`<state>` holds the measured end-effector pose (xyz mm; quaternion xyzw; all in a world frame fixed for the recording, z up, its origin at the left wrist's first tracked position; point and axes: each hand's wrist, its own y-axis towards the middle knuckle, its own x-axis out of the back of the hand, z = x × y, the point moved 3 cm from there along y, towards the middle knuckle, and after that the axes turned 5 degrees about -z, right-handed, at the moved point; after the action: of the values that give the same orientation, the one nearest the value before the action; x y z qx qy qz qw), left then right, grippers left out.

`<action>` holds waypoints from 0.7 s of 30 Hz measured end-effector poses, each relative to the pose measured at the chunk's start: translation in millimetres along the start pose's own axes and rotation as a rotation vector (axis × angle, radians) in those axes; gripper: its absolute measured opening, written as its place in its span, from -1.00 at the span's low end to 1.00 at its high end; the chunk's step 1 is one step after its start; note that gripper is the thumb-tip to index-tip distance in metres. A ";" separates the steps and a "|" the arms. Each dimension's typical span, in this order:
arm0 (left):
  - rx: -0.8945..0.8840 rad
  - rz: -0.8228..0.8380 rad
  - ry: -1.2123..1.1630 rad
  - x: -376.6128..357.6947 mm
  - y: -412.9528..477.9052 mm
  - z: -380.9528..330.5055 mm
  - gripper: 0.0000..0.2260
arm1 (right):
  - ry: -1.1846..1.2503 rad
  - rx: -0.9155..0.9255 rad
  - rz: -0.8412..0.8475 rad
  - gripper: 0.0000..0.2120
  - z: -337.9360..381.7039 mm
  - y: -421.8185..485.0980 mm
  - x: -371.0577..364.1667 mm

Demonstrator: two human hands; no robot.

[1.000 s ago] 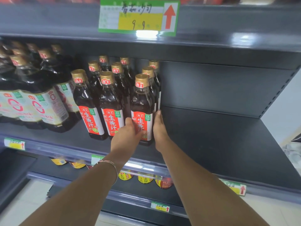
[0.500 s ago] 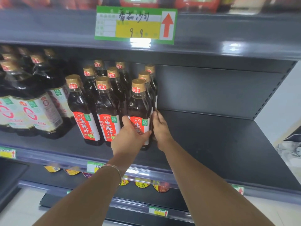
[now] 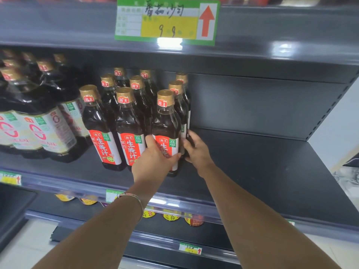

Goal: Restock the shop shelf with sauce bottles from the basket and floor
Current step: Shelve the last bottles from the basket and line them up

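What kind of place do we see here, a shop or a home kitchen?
Most likely a shop aisle. A dark metal shelf carries rows of identical sauce bottles, and a price tag with a red arrow hangs on the shelf edge above. Smaller tags line the lower shelf edges.

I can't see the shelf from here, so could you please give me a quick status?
Left hand wrapped on front-right sauce bottle, upright on shelf. Right hand against the bottle's right side. Shelf space to the right bare.

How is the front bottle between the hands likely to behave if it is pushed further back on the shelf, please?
The front bottle looks tall and narrow, so a high push could tip it. It appears nearly full, so probably heavy. The left hand and right hand sit low, which should help.
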<state>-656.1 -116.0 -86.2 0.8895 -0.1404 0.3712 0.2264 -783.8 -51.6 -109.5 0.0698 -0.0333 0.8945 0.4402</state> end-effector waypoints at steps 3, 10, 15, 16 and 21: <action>-0.001 -0.005 0.017 0.9 -0.7 0.4 -0.41 | 0.003 -0.007 0.006 -0.60 0.3 0.9 1.6; 0.000 0.056 -0.029 3.7 -4.3 2.9 -0.37 | -0.052 -0.059 0.011 -0.46 -5.6 -7.5 5.5; -0.035 0.194 -0.085 16.7 -20.8 14.2 -0.57 | -0.337 -0.049 -0.056 -0.47 -5.8 -30.0 16.2; -0.044 0.230 -0.041 22.1 -24.7 18.0 -0.62 | -0.450 -0.045 -0.048 -0.48 -3.2 -37.1 16.7; -0.198 0.440 0.333 54.6 -39.3 31.8 -0.73 | -0.937 -0.045 -0.022 -0.51 16.5 -85.3 13.9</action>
<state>-583.4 -102.9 -78.2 0.7383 -0.3262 0.5367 0.2460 -723.0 9.4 -91.2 0.4569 -0.2472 0.7609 0.3888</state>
